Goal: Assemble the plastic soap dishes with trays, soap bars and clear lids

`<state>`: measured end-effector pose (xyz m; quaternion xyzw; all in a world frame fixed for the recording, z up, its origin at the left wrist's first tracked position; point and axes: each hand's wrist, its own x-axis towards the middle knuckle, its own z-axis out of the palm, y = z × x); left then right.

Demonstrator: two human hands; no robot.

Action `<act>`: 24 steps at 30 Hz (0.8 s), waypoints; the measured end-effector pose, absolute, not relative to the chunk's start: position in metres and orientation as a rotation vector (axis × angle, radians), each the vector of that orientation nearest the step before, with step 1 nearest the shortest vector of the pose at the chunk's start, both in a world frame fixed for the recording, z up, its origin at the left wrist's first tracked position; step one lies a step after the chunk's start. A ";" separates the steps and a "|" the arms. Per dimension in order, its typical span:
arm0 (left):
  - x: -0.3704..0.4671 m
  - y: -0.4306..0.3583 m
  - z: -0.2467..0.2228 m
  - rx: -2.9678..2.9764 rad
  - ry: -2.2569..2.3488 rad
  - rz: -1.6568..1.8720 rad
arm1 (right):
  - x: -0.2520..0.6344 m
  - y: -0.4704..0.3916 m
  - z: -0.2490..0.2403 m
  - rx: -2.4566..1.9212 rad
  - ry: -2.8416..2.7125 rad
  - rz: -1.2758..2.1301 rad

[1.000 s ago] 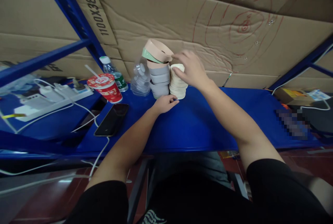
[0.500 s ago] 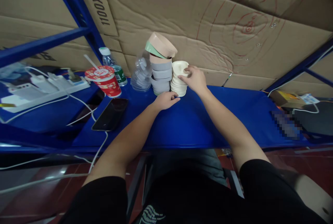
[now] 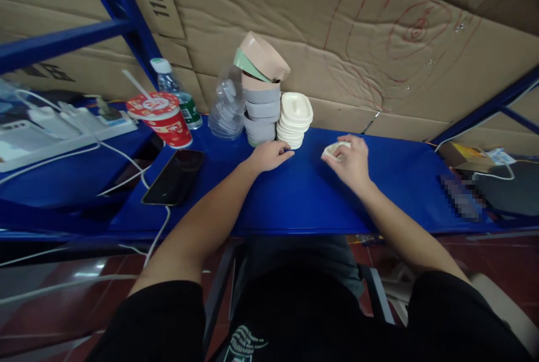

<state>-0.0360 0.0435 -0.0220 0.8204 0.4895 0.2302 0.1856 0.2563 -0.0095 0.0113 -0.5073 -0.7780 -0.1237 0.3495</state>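
My right hand [image 3: 350,164] pinches a cream lid [image 3: 336,150] just above the blue tabletop, with the hollow of it partly showing. To the left of it stands a stack of cream square lids [image 3: 297,109], the top one with a raised bar in its middle. My left hand [image 3: 270,157] rests on the table in front of the stacks, thumb and fingers apart, holding nothing. Behind that hand rises a tall stack of grey bowls [image 3: 261,109], topped by green and pink bowls [image 3: 263,54] that lean to one side.
Clear plastic domes [image 3: 227,112], a water bottle [image 3: 189,108] and a red cup with a straw [image 3: 168,126] stand left of the stacks. A phone [image 3: 173,178] lies before them, near a power strip [image 3: 76,137] and white cables. Cardboard walls the back; a small box [image 3: 463,157] lies right.
My right hand has come away from the top of the cream stack, moving right and toward me with one lid. The left hand stays by the stacks. The view has shifted slightly.
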 end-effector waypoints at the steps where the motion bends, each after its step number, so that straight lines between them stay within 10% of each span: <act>1: -0.035 0.043 -0.022 2.319 1.376 0.645 | 0.253 -0.018 0.001 -1.350 -2.108 -0.237; 6: -0.027 0.031 -0.013 2.341 1.269 0.626 | 0.216 -0.033 -0.013 -1.296 -2.263 0.125; 24: -0.014 0.015 -0.008 2.457 1.306 0.485 | 0.115 0.112 0.155 -1.149 -2.355 -0.437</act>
